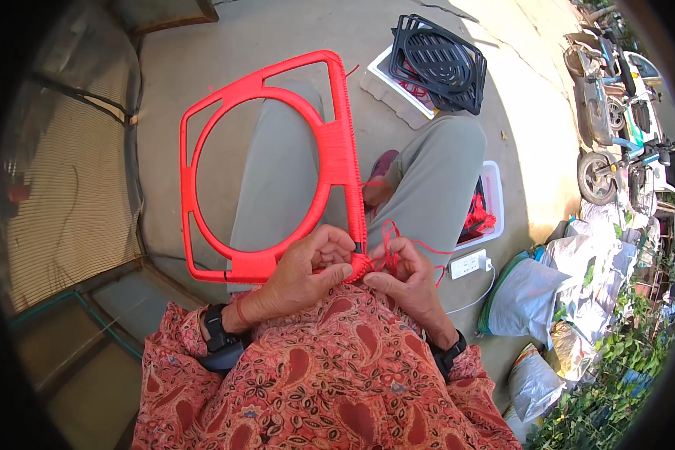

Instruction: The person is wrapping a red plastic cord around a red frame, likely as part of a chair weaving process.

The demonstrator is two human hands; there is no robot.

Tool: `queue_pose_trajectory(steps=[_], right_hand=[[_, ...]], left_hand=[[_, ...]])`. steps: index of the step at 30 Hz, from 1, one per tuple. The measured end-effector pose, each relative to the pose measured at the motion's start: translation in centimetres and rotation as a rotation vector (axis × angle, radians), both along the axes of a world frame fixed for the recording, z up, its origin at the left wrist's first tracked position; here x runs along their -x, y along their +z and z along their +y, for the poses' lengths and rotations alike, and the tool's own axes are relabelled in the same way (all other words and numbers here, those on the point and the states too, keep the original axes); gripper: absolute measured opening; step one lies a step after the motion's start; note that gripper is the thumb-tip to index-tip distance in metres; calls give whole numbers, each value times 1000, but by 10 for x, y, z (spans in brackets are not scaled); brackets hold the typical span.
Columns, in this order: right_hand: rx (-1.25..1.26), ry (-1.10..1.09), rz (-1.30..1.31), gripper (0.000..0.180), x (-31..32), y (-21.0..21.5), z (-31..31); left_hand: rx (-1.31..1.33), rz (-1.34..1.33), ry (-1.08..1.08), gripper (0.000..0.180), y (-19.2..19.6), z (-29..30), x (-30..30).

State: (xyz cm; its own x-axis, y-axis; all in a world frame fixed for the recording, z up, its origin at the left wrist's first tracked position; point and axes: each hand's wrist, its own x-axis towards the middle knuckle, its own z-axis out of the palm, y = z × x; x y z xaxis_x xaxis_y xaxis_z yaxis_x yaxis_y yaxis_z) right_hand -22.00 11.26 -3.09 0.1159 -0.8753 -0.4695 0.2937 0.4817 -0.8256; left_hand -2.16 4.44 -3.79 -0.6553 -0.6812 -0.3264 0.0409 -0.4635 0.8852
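Observation:
A squarish frame (336, 154) with a large ring inside it, wrapped in red cord, leans over my knees. A short dark stretch shows bare on its right bar, close to the near corner. My left hand (307, 264) is closed at that corner, its thumb and curled fingers gripping the wrapped bar. Just right of it, my right hand (412, 283) pinches loose red cord (388, 234), which loops up between the fingers. More cord trails off to the right, past my knee.
Black unwrapped frames (439, 66) lie on a white foam box (397, 101) ahead. Right of my leg stand a white bin (495, 191) with red cord and a white power strip (469, 264). Sacks (525, 292) and parked scooters (598, 176) line the right side.

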Motion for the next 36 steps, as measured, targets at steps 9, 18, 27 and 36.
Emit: queue_pose_trajectory(steps=[9,18,27,36], right_hand=[[160,-48,123,29,-9,-20,4],[170,104,213,26,-1,-17,-5],[170,131,221,25,-1,-17,-4],[-96,-73,-177,21,12,-15,-26]], left_hand=[[-110,-137,85,13,-3,-7,6],[-301,-292,-108,9,15,-18,8],[-380,-284,-113,7,31,-22,12],[-414,-193,-68,12,17,-21,16]])
